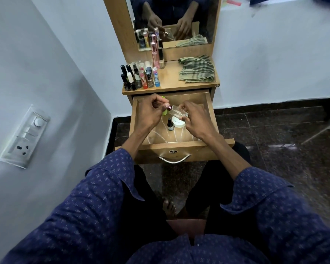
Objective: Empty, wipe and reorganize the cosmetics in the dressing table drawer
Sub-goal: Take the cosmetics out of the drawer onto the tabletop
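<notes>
The wooden drawer [208, 103] of the dressing table stands pulled open. Above it I hold a clear glass perfume bottle [177, 111] tilted on its side. My right hand [195, 119] grips the bottle's body. My left hand [149, 113] pinches its dark pink cap [169, 107]. Inside the drawer lie a round white jar [179, 123], a small dark dropper bottle [169, 125] and a lime green item [164, 112], partly hidden behind my left hand.
Several nail polishes and lip products [139, 77] stand in a cluster on the left of the tabletop. A green checked cloth [197, 69] lies on the right. A mirror [171, 20] rises behind. A switchboard [25, 136] is on the left wall.
</notes>
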